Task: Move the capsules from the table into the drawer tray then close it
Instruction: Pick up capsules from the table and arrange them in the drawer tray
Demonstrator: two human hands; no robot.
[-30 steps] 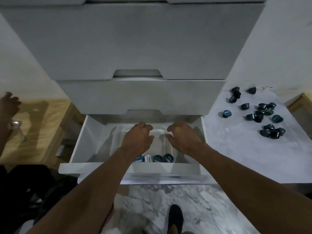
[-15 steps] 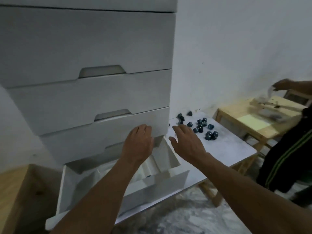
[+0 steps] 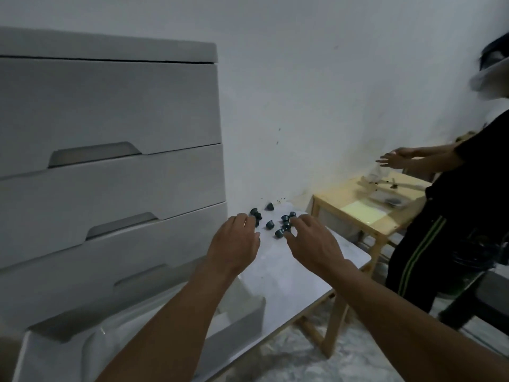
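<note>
Now both hands are leaving the drawer and reaching out over the table. A second ago they were hanging inside the open drawer, above a few capsules already lying in its tray, and the head is turning right along with them. The left hand (image 3: pixel 234 244) is hovering with fingers loosely spread at the near-left edge of the capsules (image 3: pixel 278 232). The right hand (image 3: pixel 311 241) is coming in from the right with fingers slightly curled, its tips among the nearest ones. Neither hand seems to be holding anything yet. The light is dim, though, and I cannot tell whether the right fingertips are already touching a capsule.

The capsules are sitting in a loose scatter at the far end of the white table (image 3: pixel 289 279), near the wall and just beside the drawer unit (image 3: pixel 110 106). The bottom drawer (image 3: pixel 239 326) is standing pulled out at lower left, its inside mostly hidden behind the left forearm.

So one load is looking finished and another pick-up is beginning. Most capsules are still waiting on the table, and closing the drawer is looking a long way off. Another person (image 3: pixel 454 216) is working at a wooden table (image 3: pixel 358 213) further right.
</note>
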